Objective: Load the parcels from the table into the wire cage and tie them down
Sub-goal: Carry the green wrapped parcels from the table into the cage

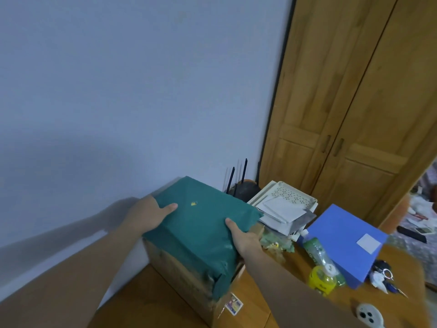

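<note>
A large cardboard parcel (189, 280) with a dark green wrap over its top sits on the wooden table (146, 304), near the wall. My left hand (151, 213) grips its left top edge, thumb on the green wrap. My right hand (243, 237) grips its right top edge, thumb on top. A blue box parcel (340, 237) with a white label lies to the right on the table. No wire cage is in view.
Behind the parcel stand a black router with antennas (238, 183) and stacked cream trays with papers (283, 204). A green bottle (319, 254), a yellow container (321, 279) and keys (384, 278) lie by the blue box. Wooden cupboard doors (354, 114) rise at the right.
</note>
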Tool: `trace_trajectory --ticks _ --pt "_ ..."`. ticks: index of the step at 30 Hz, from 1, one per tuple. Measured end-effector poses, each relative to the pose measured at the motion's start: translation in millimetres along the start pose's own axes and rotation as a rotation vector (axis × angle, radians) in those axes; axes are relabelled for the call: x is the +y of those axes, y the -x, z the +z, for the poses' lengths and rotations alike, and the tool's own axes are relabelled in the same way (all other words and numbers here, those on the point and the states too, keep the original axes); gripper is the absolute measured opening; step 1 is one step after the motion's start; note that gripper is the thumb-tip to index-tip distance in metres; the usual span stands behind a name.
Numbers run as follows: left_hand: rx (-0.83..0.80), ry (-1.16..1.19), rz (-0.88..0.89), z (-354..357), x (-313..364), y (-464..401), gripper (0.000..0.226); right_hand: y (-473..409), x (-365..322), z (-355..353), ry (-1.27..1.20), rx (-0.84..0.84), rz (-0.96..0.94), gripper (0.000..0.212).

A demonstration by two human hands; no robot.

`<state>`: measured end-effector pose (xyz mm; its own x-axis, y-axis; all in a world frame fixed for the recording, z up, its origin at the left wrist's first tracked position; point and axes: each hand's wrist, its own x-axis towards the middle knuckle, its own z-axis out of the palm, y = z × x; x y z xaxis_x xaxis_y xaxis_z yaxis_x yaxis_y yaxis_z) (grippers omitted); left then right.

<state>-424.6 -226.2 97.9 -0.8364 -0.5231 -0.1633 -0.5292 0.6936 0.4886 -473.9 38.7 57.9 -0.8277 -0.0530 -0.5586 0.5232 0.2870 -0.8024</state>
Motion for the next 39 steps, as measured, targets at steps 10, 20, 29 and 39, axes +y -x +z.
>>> trace_trajectory --ticks 10,20,29,39 --pt "0.236 0.056 0.074 -71.1 51.6 91.4 0.061 85.4 -39.3 -56.0 -0.391 -0.105 -0.079 0.077" --pt "0.192 0.536 0.181 -97.0 120.4 215.3 0.033 240.3 -65.7 -201.1 -0.383 0.028 -0.322 0.039" --pt "-0.498 0.945 0.004 -71.5 177.3 366.6 0.05 333.5 -0.8 -318.3 -0.301 0.109 -0.384 0.052" --pt "-0.548 0.895 0.028 -45.3 180.6 471.2 0.045 384.5 73.3 -380.3 -0.256 0.038 -0.356 0.075"
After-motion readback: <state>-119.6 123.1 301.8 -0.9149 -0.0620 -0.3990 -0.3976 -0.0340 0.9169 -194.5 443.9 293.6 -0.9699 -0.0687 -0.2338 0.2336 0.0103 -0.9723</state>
